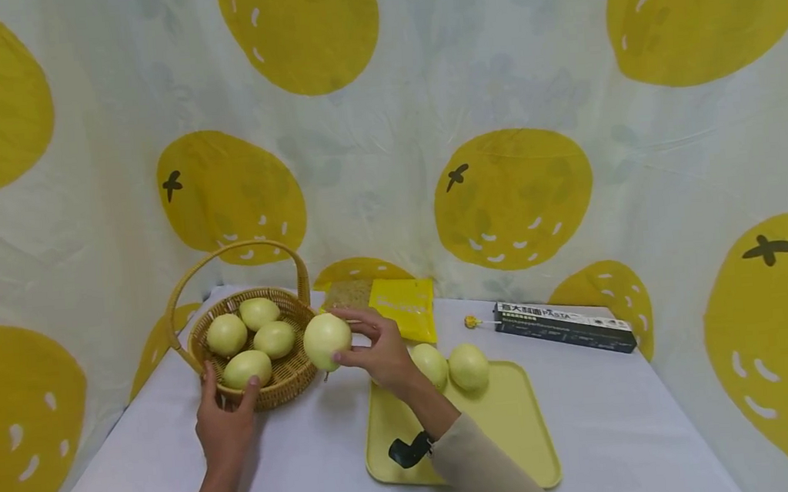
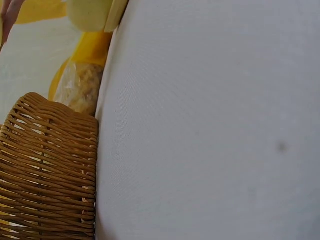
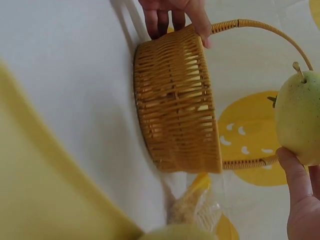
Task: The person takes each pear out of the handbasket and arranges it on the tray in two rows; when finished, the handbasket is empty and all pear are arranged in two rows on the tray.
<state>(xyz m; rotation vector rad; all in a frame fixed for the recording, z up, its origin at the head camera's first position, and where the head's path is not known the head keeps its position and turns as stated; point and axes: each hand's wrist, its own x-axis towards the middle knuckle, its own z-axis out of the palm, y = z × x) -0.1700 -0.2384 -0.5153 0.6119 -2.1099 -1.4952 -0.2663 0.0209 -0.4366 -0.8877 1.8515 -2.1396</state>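
I hold a round, pale yellow-green pear [image 1: 327,341] in the air in my right hand [image 1: 385,355], thumb on the near side and fingers round the far side, its short stem pointing down. It is just beside the right edge of a round, golden-brown woven wicker basket [image 1: 290,391] with a tall arched handle [image 1: 239,245]. My left hand [image 1: 226,429] grips the basket's near side, thumb at the rim and fingers against the outer wall; the two hands are well apart. Inside the basket lie four more pale pears [image 1: 275,339], grouped towards its left and middle.

To the right, a pale yellow rectangular tray [image 1: 512,422] with rounded corners lies partly under my right forearm. Two pears [image 1: 469,367] sit side by side at its far end, the left one partly hidden by my wrist. Beyond them is a packet [image 1: 409,306], bright yellow with a clear plastic part. Further right, a long black-and-white box [image 1: 563,328] lettered PASTA lies aslant, a small yellow lollipop [image 1: 472,322] on a white stick at its left end. All this rests on a white tablecloth [image 1: 328,467], before a pale curtain [image 1: 388,169] printed with big yellow fruits.
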